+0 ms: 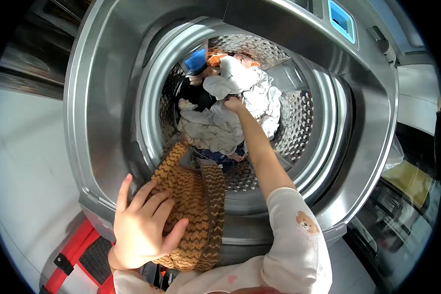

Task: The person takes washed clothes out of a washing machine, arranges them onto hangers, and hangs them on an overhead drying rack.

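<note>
Inside the steel drum (294, 117) lies a heap of clothes, with white cloth (215, 128) on top and orange and blue pieces behind. My right hand (234, 104) reaches into the middle of this heap, its fingers largely hidden among the white folds. A brown and yellow patterned cloth (188, 196) hangs over the drum's front rim, its upper end inside the drum. My left hand (149, 223) rests on the left side of that cloth with its fingers spread.
The grey machine housing (103, 98) surrounds the opening. A blue-edged compartment (341, 20) is at the top right. A red-framed object (66, 264) stands on the floor at lower left. Dark glossy items (392, 215) are at the right.
</note>
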Demonstrator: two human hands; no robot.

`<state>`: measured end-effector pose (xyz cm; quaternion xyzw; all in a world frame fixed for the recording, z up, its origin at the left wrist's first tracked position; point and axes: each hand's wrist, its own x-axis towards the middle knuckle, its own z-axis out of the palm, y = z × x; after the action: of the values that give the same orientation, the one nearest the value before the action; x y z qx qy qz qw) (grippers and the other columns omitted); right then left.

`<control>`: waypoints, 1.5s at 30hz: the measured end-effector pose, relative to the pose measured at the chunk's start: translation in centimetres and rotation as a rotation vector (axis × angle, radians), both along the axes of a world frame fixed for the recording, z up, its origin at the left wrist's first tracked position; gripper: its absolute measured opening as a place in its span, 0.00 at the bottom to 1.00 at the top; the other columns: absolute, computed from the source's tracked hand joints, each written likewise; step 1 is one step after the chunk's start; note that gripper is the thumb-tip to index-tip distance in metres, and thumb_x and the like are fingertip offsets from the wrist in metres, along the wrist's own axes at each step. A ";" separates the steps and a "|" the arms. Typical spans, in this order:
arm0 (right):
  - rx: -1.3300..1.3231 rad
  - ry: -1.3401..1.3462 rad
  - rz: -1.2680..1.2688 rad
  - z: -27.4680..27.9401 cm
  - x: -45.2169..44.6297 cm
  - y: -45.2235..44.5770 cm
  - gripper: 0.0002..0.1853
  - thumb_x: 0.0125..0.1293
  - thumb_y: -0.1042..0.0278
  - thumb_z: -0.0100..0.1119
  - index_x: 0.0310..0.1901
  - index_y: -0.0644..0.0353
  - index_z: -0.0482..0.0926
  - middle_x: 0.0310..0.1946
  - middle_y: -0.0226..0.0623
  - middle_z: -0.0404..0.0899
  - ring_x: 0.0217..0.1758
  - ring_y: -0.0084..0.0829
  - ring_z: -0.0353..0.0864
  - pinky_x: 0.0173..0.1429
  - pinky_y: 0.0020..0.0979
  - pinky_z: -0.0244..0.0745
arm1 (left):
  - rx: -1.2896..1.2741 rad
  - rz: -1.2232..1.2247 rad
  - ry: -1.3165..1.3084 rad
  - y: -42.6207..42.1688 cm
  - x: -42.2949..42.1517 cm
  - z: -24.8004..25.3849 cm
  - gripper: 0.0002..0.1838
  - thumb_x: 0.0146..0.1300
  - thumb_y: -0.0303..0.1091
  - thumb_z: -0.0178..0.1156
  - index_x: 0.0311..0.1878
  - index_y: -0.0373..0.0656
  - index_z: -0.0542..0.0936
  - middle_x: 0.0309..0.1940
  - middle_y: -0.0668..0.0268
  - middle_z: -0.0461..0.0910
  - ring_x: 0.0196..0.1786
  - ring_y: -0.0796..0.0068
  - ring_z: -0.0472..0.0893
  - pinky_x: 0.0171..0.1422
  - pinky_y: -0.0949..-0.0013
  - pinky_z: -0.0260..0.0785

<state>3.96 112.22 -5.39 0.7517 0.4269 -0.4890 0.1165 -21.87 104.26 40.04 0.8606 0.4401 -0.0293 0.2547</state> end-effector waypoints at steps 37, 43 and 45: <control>1.350 0.753 0.619 63.6 10.7 -27.3 0.28 0.46 0.39 0.60 0.40 0.55 0.81 0.47 0.41 0.74 0.51 0.41 0.64 0.67 0.58 0.32 | -0.569 -0.310 -0.764 -10.5 11.3 5.8 0.14 0.61 0.39 0.53 0.40 0.35 0.74 0.29 0.54 0.77 0.33 0.68 0.77 0.37 0.63 0.65; 1.512 0.673 0.227 59.8 8.0 -40.5 0.28 0.52 0.58 0.61 0.54 0.61 0.68 0.22 0.24 0.60 0.29 0.25 0.58 0.63 0.41 0.48 | -0.211 -0.619 -0.798 -20.7 8.7 8.0 0.15 0.64 0.38 0.48 0.49 0.40 0.72 0.28 0.58 0.74 0.30 0.60 0.75 0.34 0.64 0.65; 1.408 0.714 0.010 59.1 4.8 -44.0 0.30 0.47 0.57 0.67 0.51 0.62 0.72 0.16 0.22 0.61 0.25 0.23 0.61 0.65 0.40 0.47 | -0.354 -0.642 -0.909 -24.9 7.8 7.2 0.13 0.65 0.35 0.45 0.49 0.41 0.71 0.22 0.57 0.74 0.20 0.61 0.74 0.22 0.63 0.62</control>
<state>8.80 68.21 53.72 0.4442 0.6510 -0.3149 -0.5289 -14.04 79.33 47.25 0.8213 -0.0078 0.1941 0.5364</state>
